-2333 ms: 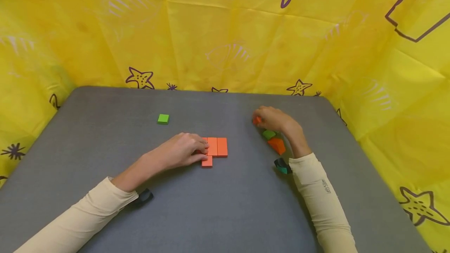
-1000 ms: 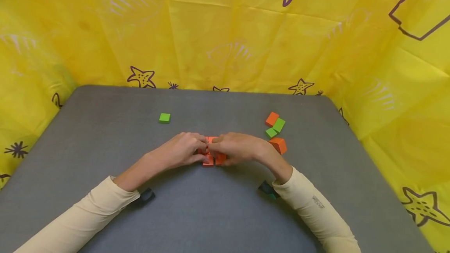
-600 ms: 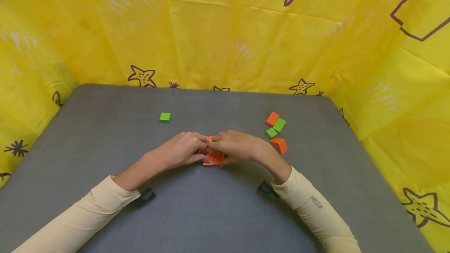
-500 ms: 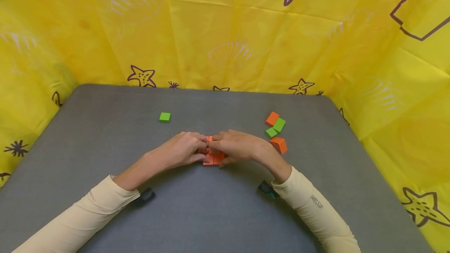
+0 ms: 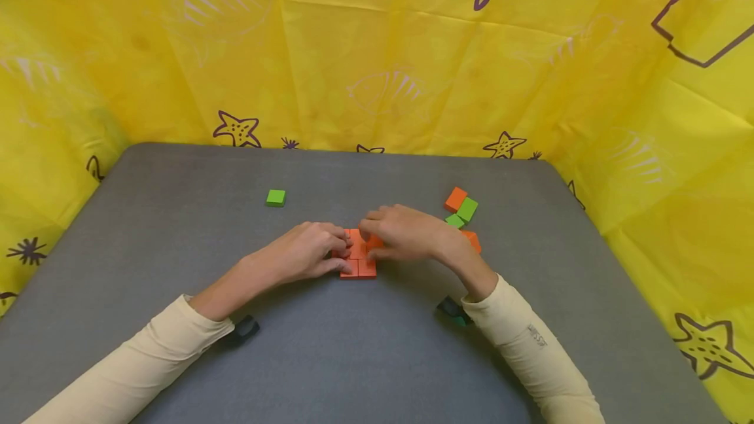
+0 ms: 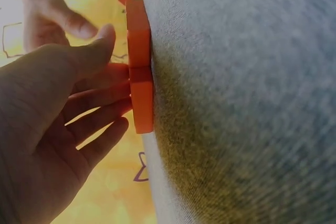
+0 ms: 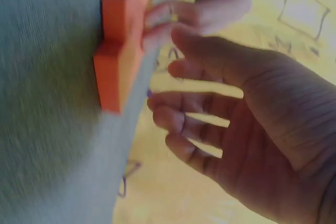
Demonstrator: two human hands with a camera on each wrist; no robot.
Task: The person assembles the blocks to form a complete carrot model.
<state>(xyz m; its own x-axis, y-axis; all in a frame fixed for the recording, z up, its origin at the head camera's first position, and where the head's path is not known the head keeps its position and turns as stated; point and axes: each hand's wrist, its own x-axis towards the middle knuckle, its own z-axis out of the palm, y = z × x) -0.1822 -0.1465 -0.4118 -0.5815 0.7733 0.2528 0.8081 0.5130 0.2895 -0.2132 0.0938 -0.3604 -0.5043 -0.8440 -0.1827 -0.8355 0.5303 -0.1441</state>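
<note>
Several flat orange blocks point(image 5: 359, 268) lie edge to edge in a patch at the middle of the table. My left hand point(image 5: 303, 250) rests at the patch's left side and covers part of it. In the left wrist view, its fairly straight fingertips point(image 6: 122, 124) touch the orange blocks point(image 6: 139, 38). Over the right side of the patch is my right hand point(image 5: 409, 234), hiding some of the orange there. The right wrist view has this hand point(image 7: 247, 124) with loosely bent, spread fingers, apart from the orange blocks point(image 7: 111, 69) and holding nothing.
A green block point(image 5: 275, 198) lies alone at the back left. To the right are an orange block point(image 5: 455, 199), a green block point(image 5: 468, 210), another green one point(image 5: 454, 221) and an orange block point(image 5: 471, 239) partly behind my right wrist. Yellow printed cloth point(image 5: 330, 70) surrounds the grey table point(image 5: 353, 358).
My right hand brought an orange block from the right cluster to the patch's front right corner and has let go, shifting slightly up and right. My left hand stays at the patch.
</note>
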